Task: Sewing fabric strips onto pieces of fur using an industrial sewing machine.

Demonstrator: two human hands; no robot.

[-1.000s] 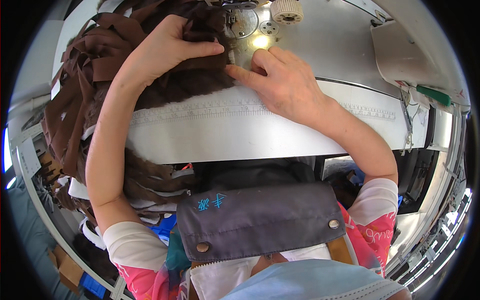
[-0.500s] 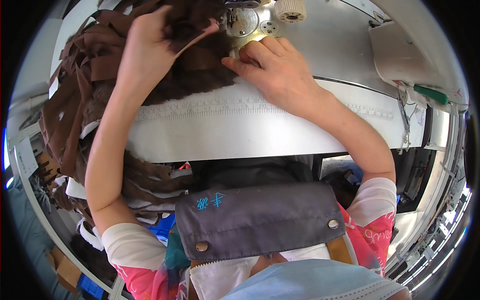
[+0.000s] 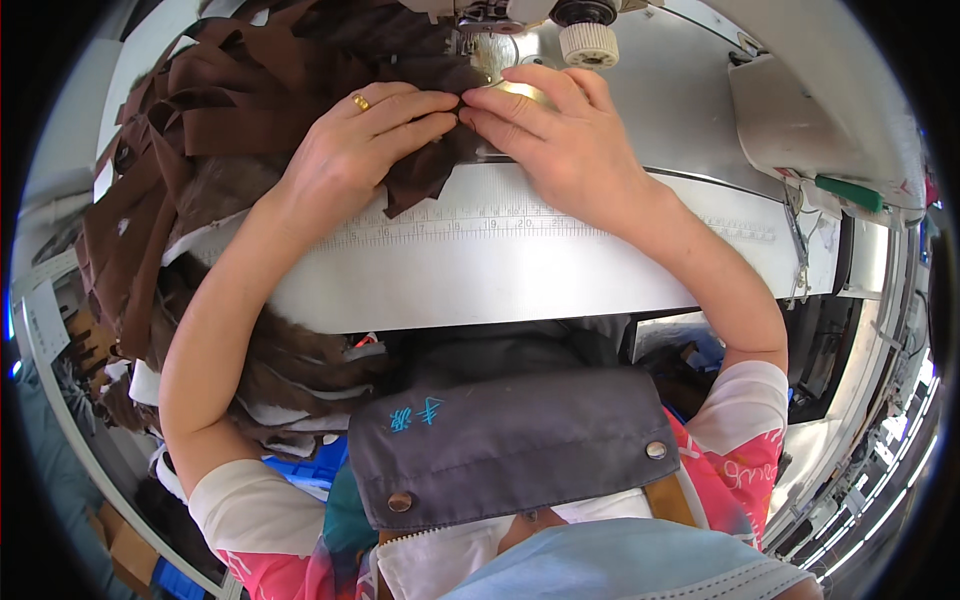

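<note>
My left hand (image 3: 365, 145), a gold ring on one finger, pinches the edge of dark brown fabric (image 3: 420, 178) in front of the sewing machine's needle area (image 3: 472, 45). The fingertips of my right hand (image 3: 575, 140) meet those of the left at the same fabric edge, thumb and fingers closed on it. A corner of the fabric hangs below my left fingers over the white table edge. Just beyond my fingertips lies the shiny round plate (image 3: 495, 52) of the machine. My fingers hide the exact spot of the grip.
A heap of brown fabric strips (image 3: 235, 125) covers the left side, with furry brown pieces (image 3: 300, 365) hanging below. A printed ruler scale (image 3: 460, 225) runs along the white table edge (image 3: 480, 285). A cream knob (image 3: 588, 46) and the machine body (image 3: 820, 110) stand at the right.
My left hand has come down and right from the bunched furry brown piece, and its fingers now meet my right hand's. The smooth brown side of the fabric now shows under them.
</note>
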